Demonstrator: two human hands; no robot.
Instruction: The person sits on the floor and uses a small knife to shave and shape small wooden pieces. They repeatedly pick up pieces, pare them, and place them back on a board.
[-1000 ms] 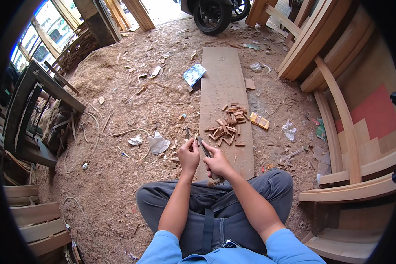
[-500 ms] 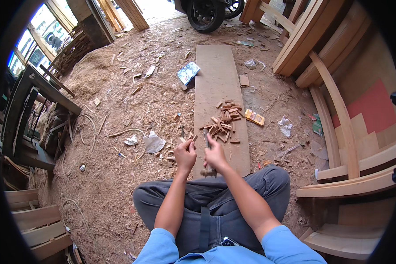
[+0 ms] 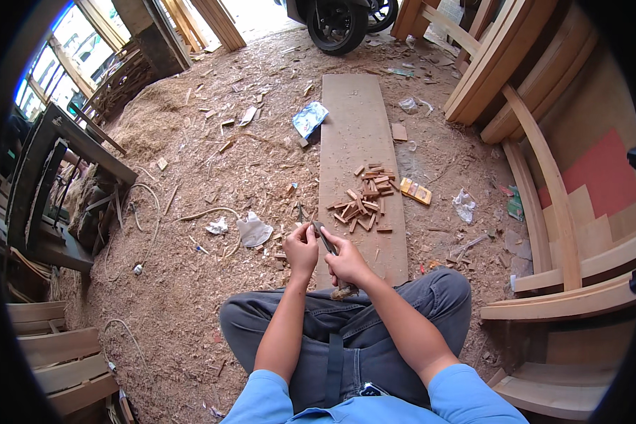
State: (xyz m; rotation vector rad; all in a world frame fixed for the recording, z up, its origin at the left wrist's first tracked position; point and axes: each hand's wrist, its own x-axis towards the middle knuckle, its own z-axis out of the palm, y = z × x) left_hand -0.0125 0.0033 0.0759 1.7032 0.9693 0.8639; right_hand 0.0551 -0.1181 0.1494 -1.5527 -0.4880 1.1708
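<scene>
My left hand [image 3: 302, 254] pinches a small wooden piece, mostly hidden by the fingers and tool tip. Wrapped in my right hand [image 3: 348, 263] is a knife-like tool [image 3: 322, 233] with a dark flat metal end and a rough brown butt showing below the fist. The metal end meets my left fingertips; whether it touches the wood I cannot tell. Just beyond my hands, a loose heap of small reddish-brown wooden pieces [image 3: 367, 201] lies on a long flat board [image 3: 357, 127]. My crossed legs are at the board's near end.
Shavings and scraps cover the floor. Beside the board lie a yellow packet [image 3: 415, 191], a blue-white packet [image 3: 309, 119] and a white cloth-like scrap [image 3: 254, 230]. Wooden frames [image 3: 565, 212] stand at right, a dark frame [image 3: 56, 184] at left. A motorbike wheel [image 3: 337, 25] is at the far end.
The tool's metal end has swung left to my left fingertips, and my right hand has tilted with it. The view has shifted slightly; the heap looks unchanged.
</scene>
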